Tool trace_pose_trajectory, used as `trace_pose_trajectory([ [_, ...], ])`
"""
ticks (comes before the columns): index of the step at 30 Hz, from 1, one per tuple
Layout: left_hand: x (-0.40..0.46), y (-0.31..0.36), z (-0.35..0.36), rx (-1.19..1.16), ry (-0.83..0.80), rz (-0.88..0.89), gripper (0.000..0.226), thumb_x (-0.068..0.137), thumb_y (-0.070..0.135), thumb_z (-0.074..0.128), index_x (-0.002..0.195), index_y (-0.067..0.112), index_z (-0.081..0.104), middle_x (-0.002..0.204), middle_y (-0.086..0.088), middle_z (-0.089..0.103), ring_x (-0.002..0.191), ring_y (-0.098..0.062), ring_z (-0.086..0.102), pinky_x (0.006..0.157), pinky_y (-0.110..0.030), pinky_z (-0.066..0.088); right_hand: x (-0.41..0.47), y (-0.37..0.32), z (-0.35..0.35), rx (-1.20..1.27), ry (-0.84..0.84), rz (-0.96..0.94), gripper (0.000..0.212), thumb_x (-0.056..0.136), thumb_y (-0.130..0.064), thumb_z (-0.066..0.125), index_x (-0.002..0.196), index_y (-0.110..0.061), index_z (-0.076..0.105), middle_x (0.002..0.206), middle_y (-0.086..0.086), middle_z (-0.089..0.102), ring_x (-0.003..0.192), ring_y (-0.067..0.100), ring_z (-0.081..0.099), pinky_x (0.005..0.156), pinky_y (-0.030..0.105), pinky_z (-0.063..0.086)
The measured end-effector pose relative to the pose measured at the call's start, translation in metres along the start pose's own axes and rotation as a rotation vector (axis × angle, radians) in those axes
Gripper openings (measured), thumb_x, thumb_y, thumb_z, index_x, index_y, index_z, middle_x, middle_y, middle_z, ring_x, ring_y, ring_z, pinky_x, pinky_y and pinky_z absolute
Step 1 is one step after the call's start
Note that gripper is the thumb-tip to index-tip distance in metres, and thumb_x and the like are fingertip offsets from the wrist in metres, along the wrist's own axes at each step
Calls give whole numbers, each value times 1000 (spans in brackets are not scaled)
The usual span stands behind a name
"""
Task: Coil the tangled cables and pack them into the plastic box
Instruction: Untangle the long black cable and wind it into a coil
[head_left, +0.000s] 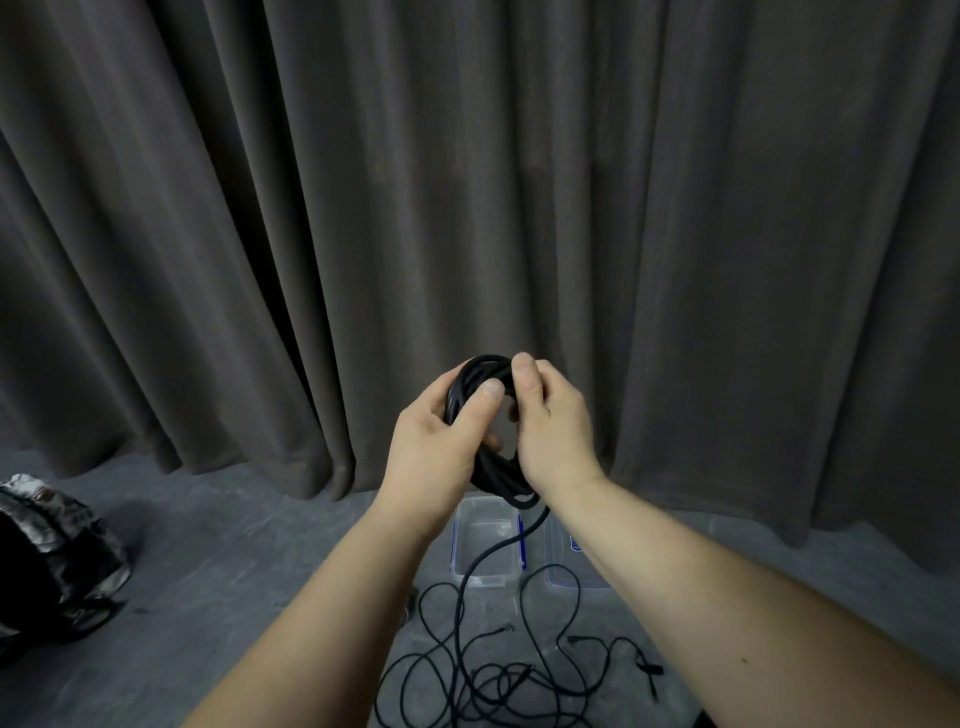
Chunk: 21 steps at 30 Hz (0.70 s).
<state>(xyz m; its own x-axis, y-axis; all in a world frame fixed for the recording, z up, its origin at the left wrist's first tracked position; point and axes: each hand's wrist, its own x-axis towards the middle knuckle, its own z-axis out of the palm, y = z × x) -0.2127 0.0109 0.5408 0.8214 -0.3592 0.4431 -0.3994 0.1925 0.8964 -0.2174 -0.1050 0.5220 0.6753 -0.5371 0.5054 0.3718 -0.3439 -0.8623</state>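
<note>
A dark curtain (467, 182) hangs across the far side, its hem meeting the grey floor (234, 545). A dark bag (47, 551) sits at the floor's left edge. Near the curtain hem, a clear box (480, 571) stands open on the floor, with its lid (563, 571) just beside it on the right. Loose black cables (493, 670) lie tangled at the floor's near edge. Both hands are raised above the box, holding a black coil (491, 457) (several loops, one strand trailing down to the tangle). The left hand (441, 441) grips the coil, thumb pressed across the loops. The right hand (550, 421) pinches the coil's top with curled fingers.
</note>
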Motion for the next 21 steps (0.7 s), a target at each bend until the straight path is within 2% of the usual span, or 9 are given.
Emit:
trace_pose_trajectory([
  [3, -3, -7, -3, -65, -58, -56, 64, 71, 44, 72, 129, 21, 56, 106, 5, 70, 96, -10, 65, 93, -37, 51, -1, 2, 2, -32, 60, 10, 39, 97, -47, 43, 64, -26, 48, 57, -9, 54, 61, 10, 50, 63, 31, 41],
  [5, -5, -10, -2, -73, -48, -52, 67, 73, 37, 71, 134, 21, 50, 111, 1, 69, 104, -13, 64, 101, -40, 48, 0, 3, 3, -51, 56, 31, 40, 98, -48, 41, 68, -23, 51, 62, -5, 57, 66, 15, 54, 65, 32, 43],
  [7, -5, -12, -2, -100, -9, -36, 58, 77, 31, 68, 131, 21, 51, 99, -2, 68, 92, -14, 63, 99, -45, 49, 1, 4, 4, -29, -15, 81, 43, 98, -49, 40, 73, -18, 55, 66, -2, 60, 68, 16, 56, 67, 33, 44],
  [9, -1, -11, -4, -121, 17, -29, 50, 79, 24, 65, 127, 19, 54, 86, 4, 67, 79, -10, 61, 90, -42, 53, 4, 5, 6, 73, -81, 117, 43, 93, -53, 42, 78, -17, 59, 72, 2, 63, 74, 18, 59, 73, 36, 47],
  [10, 1, -10, -6, -124, 25, -32, 48, 78, 22, 63, 125, 19, 55, 79, 8, 65, 73, -8, 60, 82, -37, 53, 6, 4, 6, 128, -104, 125, 38, 90, -50, 44, 80, -18, 61, 76, 3, 65, 77, 18, 60, 76, 37, 48],
  [12, 4, -10, -10, -116, 26, -44, 47, 76, 20, 61, 122, 17, 57, 66, 11, 62, 65, -6, 57, 70, -29, 48, 9, 1, 1, 235, -134, 135, 22, 92, -31, 50, 80, -19, 64, 79, 2, 66, 78, 13, 59, 75, 32, 48],
  [14, 5, -13, -15, -99, 12, -58, 45, 75, 18, 61, 120, 17, 57, 64, 12, 61, 62, -4, 56, 70, -28, 44, 11, -5, -4, 263, -157, 128, 16, 94, -15, 54, 82, -15, 64, 78, 3, 64, 75, 10, 58, 70, 24, 47],
  [17, 4, -17, -19, -93, -27, -75, 41, 76, 16, 61, 117, 19, 57, 66, 14, 61, 62, -2, 55, 71, -25, 42, 15, -7, -7, 202, -178, 104, 23, 96, -22, 54, 77, -14, 64, 74, 5, 62, 72, 13, 56, 68, 29, 46],
  [21, 2, -20, -19, -104, -70, -81, 36, 86, 0, 62, 119, 15, 55, 67, 15, 63, 60, -1, 56, 64, -16, 43, 24, -9, -6, 147, -75, 106, 33, 95, -29, 55, 64, -22, 61, 68, -4, 63, 74, 12, 59, 73, 36, 50],
])
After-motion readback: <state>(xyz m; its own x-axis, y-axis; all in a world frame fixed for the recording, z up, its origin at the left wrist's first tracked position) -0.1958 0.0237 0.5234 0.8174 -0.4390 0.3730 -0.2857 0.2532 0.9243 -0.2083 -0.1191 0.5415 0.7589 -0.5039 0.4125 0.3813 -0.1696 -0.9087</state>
